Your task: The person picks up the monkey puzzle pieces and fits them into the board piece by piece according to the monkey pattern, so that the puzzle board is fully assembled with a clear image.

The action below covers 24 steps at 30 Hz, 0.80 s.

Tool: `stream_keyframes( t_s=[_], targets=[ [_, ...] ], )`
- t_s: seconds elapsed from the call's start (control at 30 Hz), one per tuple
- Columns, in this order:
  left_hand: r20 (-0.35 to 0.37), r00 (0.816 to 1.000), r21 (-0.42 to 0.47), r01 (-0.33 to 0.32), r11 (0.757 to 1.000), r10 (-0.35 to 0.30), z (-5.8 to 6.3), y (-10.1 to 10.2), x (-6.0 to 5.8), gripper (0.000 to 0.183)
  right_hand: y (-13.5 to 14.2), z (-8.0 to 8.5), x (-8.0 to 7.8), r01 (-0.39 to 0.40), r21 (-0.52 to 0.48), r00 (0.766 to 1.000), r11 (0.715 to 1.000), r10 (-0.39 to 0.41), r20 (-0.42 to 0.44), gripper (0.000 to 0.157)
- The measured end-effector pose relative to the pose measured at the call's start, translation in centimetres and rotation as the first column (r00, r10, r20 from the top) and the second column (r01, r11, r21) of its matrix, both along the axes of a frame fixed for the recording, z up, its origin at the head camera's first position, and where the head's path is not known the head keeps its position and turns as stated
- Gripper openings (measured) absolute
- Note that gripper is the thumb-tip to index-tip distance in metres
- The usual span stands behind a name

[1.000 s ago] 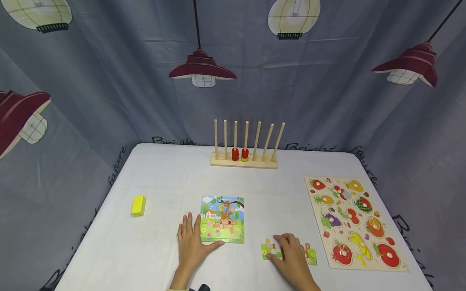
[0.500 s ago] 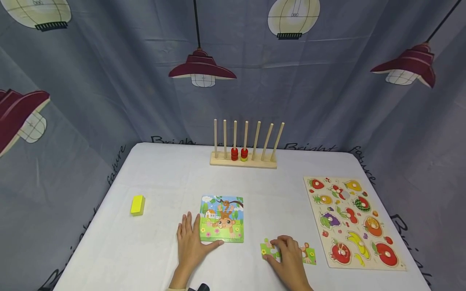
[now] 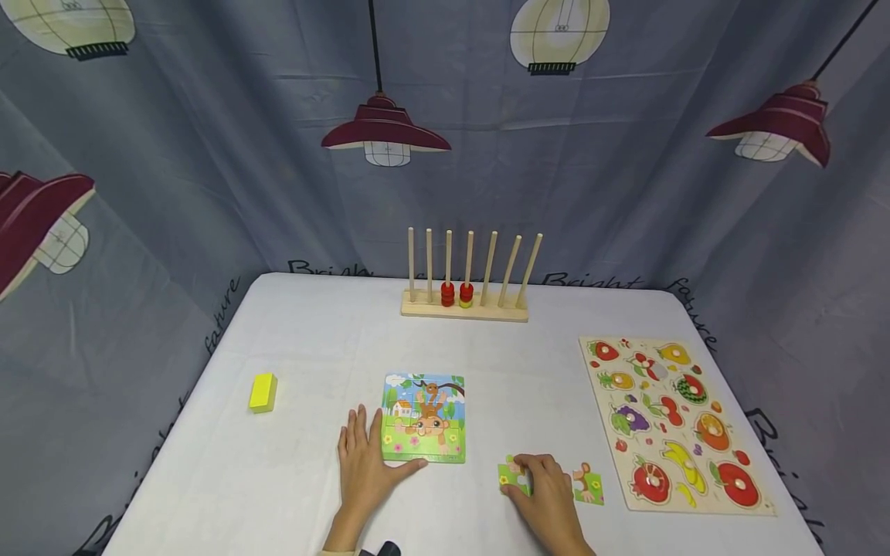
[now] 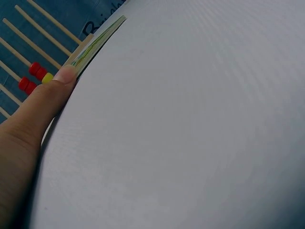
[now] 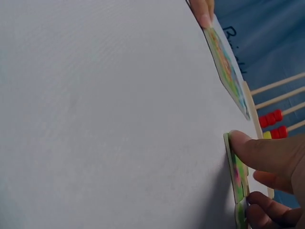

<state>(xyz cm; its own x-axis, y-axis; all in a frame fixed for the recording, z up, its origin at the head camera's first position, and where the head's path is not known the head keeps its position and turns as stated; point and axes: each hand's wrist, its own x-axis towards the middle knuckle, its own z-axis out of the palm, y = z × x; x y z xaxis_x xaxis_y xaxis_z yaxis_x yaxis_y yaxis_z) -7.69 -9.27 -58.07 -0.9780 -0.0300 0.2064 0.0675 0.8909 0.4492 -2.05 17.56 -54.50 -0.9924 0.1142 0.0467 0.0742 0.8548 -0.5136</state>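
Pinching a green puzzle piece, right hand; left hand flat, steadying monkey puzzle board.

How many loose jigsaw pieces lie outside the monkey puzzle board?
2. One green piece is under the right hand; the other piece lies just right of that hand. The hand may hide more.

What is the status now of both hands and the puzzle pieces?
Left hand flat on table, thumb touching monkey puzzle board. Right hand grips green puzzle piece. Second loose piece lies just right of it. Nothing between hands.
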Motion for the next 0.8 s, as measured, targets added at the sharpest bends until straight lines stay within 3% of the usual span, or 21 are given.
stream_keyframes(
  t_s=[0.33,0.6,0.8],
  targets=[
    [0.001,1.0,0.012,-0.001,1.0,0.001,0.0,0.0,0.0,0.118,-0.4,0.5,-0.4,0.043,-0.024,0.997,0.999,-0.041,0.065,0.057],
    [-0.006,1.0,0.011,0.001,1.0,-0.001,0.0,0.0,0.0,0.118,-0.6,1.0,-0.7,0.092,-0.139,0.986,0.986,-0.072,0.148,0.064],
    [-0.002,1.0,0.015,0.002,1.0,-0.002,-0.1,0.0,-0.1,0.118,-0.8,1.1,-0.7,0.096,-0.211,0.985,0.973,-0.063,0.158,0.059]
  ],
)
